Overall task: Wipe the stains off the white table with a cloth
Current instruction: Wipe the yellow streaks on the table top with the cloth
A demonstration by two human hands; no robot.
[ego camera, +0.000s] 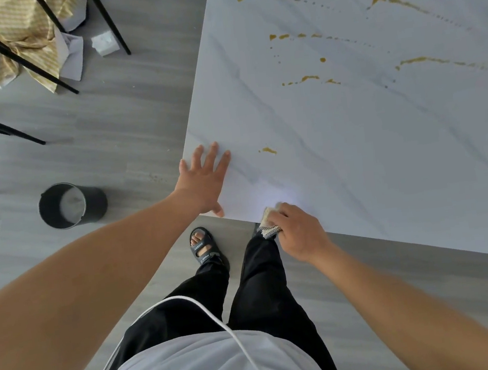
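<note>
The right hand (298,233) grips a cloth (270,223) at the tabletop (354,148) edge, ready to wipe the yellow stains (269,151) farther in, while the left hand (206,183) lies flat on the tabletop, probably for balance.

The white, grey-veined tabletop (369,146) fills the right and upper right of the frame, its corner pointing toward lower centre. Yellow-brown stains (417,60) streak across its upper part in several dotted lines, and one small stain (269,151) sits alone nearer the corner. The left hand (203,186) lies flat, fingers spread, on the tabletop's left edge. At the near edge the right hand (298,233) grips a bunched cloth (269,220) against the surface. The grey floor (108,124) at left carries a dark bin (71,204) and crumpled paper (22,36).
</note>
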